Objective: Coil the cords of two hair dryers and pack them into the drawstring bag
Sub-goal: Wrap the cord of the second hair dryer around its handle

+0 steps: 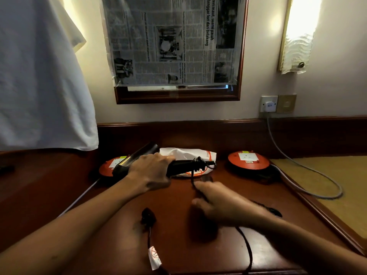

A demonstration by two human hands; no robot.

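Note:
A black hair dryer (139, 155) is held above the wooden desk (111, 231), its barrel pointing up and left. My left hand (153, 171) is shut on its handle. Cord is wound in loops around the handle's end (199, 162). From there the black cord (247, 249) drops down, and my right hand (216, 203), blurred, is closed on it a little below. The cord runs on across the desk to a black plug (148, 215) with a white tag (154, 257). A white drawstring bag (188, 153) with an orange string lies behind the dryer. I see no second dryer.
Two orange round cable reels (248, 159) (108, 167) sit at the back of the desk, either side of the bag. A grey cable (305, 175) runs from a wall socket (269, 104) to the right reel. A white cloth (39, 76) hangs at left; a newspaper-covered frame (174, 42) hangs above.

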